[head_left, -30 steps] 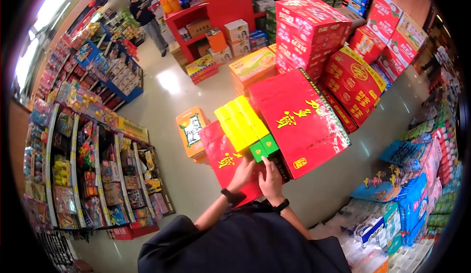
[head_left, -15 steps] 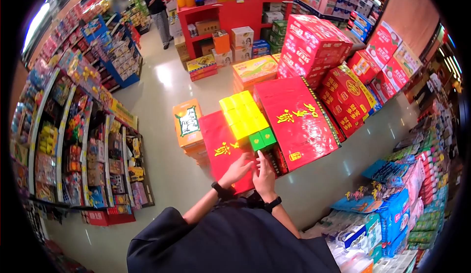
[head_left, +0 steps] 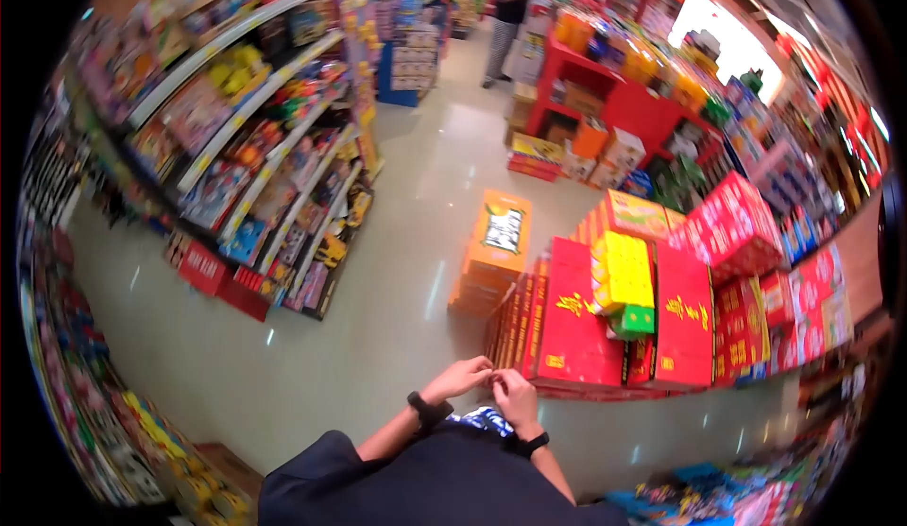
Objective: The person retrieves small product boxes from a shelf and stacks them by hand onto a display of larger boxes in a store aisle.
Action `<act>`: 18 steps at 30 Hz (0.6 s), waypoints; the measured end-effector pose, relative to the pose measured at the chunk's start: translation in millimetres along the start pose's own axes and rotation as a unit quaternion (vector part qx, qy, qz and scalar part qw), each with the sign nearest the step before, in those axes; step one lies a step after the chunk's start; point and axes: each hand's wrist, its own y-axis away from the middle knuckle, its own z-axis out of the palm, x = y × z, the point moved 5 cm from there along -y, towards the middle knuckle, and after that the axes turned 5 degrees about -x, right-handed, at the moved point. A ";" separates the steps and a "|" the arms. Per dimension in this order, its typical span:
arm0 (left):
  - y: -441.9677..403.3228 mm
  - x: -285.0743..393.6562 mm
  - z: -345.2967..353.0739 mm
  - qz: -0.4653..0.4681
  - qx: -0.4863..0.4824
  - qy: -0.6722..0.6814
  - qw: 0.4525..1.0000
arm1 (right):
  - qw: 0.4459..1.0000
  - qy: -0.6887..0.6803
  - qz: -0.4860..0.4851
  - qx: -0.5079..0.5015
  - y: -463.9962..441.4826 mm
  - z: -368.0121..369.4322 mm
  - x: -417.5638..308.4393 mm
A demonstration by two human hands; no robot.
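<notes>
Left hand [head_left: 460,378] and right hand [head_left: 515,401] meet, fingers curled and fingertips close together, by the near left corner of the left red carton [head_left: 578,348]; whether they pinch anything cannot be told. Yellow packs [head_left: 622,271] lie along that carton's right edge, green packs [head_left: 636,321] at their near end.

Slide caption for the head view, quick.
Left hand and right hand close together near stacked red cartons, with yellow boxes and green boxes on top.
</notes>
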 end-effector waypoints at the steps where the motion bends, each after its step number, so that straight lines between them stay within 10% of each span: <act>1: 21.5 -10.0 -14.0 0.003 0.042 -0.003 0.999 | 1.000 0.001 -0.019 -0.020 0.1 18.2 -12.5; 13: 296.0 -149.2 -124.1 -0.136 0.433 0.224 0.863 | 0.912 0.008 -0.256 -0.322 -22.5 210.3 -192.9; 18: 374.6 -158.2 -143.7 -0.279 0.509 -0.008 0.814 | 0.874 -0.020 -0.289 -0.390 -42.6 273.4 -272.1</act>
